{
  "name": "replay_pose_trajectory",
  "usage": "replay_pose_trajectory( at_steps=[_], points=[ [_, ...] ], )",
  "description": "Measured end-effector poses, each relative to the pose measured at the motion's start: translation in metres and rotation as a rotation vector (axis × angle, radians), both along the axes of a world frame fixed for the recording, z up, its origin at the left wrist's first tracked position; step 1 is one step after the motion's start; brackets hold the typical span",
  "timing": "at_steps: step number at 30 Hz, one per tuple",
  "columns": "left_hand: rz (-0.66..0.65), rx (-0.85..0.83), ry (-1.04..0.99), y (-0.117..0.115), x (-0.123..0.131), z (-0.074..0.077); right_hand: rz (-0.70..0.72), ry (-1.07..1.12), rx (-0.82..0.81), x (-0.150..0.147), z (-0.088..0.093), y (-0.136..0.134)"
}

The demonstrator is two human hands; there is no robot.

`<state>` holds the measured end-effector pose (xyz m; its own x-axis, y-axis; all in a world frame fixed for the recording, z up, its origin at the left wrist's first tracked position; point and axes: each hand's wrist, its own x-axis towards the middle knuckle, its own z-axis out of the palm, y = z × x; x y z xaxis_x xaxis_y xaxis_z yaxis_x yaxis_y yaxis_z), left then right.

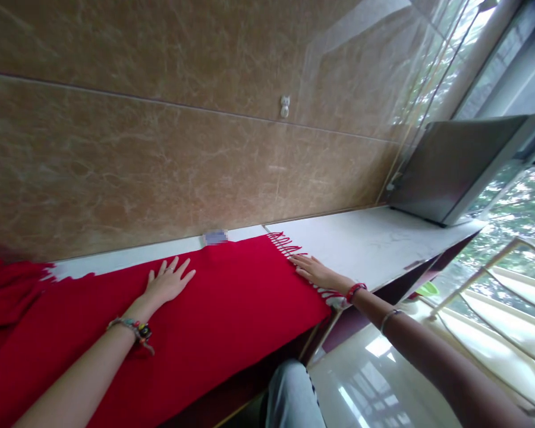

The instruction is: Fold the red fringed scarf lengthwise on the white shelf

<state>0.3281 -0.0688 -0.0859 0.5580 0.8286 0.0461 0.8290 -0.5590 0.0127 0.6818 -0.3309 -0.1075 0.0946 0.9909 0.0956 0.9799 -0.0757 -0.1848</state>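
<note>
A red scarf [232,309] with a fringe along its right end lies spread over a white counter [370,244]. My left hand [167,282] rests flat on the middle of the scarf, fingers spread. My right hand [314,270] lies flat on the fringed right edge of the scarf, fingers stretched out along the tassels. Both wrists carry bracelets. Neither hand holds anything.
A brown marble wall [160,137] rises behind the counter, with a small white hook [285,106] on it. A grey box-like appliance [455,166] stands at the counter's right end by a window. More red fabric [4,285] is bunched at the far left. My knee [292,392] shows below.
</note>
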Motion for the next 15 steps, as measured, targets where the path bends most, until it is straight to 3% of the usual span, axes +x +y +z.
replay_pose_trajectory(
  at_steps=[5, 8, 11, 15],
  points=[
    [0.014, -0.006, 0.005, 0.006, 0.000, -0.004, -0.124, -0.026, 0.053, 0.023, 0.001, -0.003],
    [0.011, -0.022, -0.008, 0.010, 0.001, -0.003, -0.108, -0.041, 0.157, 0.025, 0.010, 0.008],
    [0.065, -0.028, -0.045, 0.016, 0.003, -0.002, -0.046, -0.052, 0.183, 0.017, 0.024, 0.040],
    [0.088, -0.011, -0.059, 0.023, 0.003, -0.005, -0.036, -0.083, 0.116, 0.003, 0.031, 0.106]
  ],
)
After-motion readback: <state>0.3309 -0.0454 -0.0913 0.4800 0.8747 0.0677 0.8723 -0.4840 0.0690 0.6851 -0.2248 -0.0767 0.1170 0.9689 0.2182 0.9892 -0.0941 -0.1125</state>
